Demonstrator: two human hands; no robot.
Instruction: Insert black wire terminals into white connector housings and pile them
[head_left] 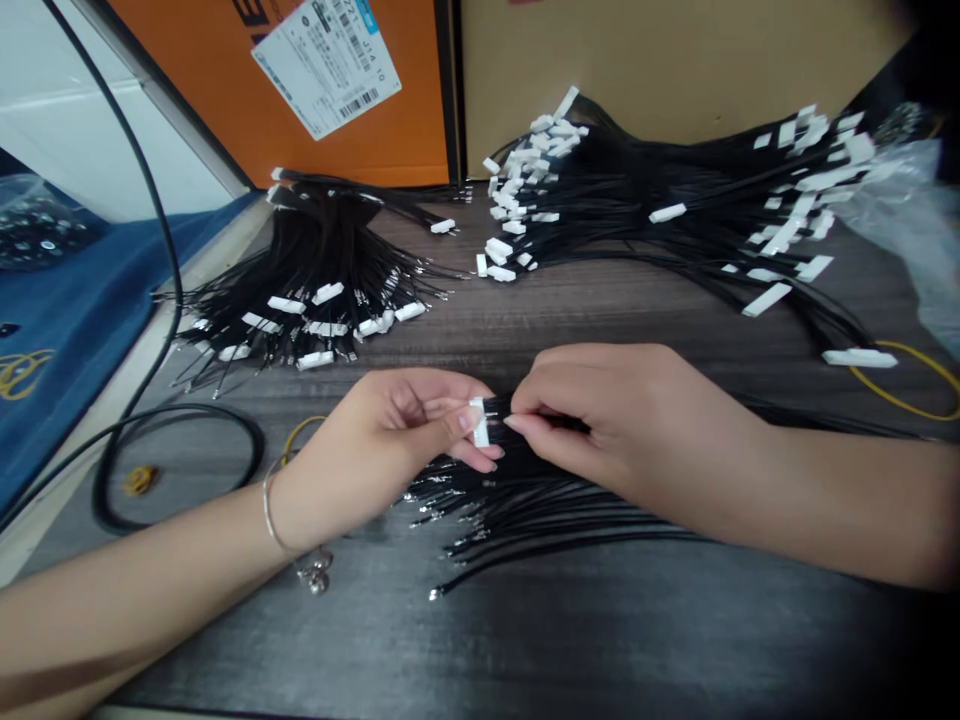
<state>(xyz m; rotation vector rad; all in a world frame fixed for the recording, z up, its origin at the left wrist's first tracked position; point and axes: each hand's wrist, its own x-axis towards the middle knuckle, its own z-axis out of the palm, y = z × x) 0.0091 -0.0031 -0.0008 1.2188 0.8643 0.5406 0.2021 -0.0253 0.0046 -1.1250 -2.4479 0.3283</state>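
Note:
My left hand (420, 420) pinches a small white connector housing (480, 424) between thumb and fingers. Black wires run from the right side of that housing. Close by on the right, my right hand (592, 420) is closed, thumb and index finger pinched on a thin black wire whose metal tip points at the housing. Most of that wire is hidden by the hand. Under both hands lies a bundle of loose black wires (540, 510) with bare metal terminals at their left ends.
Behind on the left is a pile of black wires (322, 240) with some white connectors. A larger pile of connectorized cables (675, 180) lies at the back right. An orange box (405, 120) and a cardboard box (675, 60) stand behind. A black cable (176, 260) loops at left.

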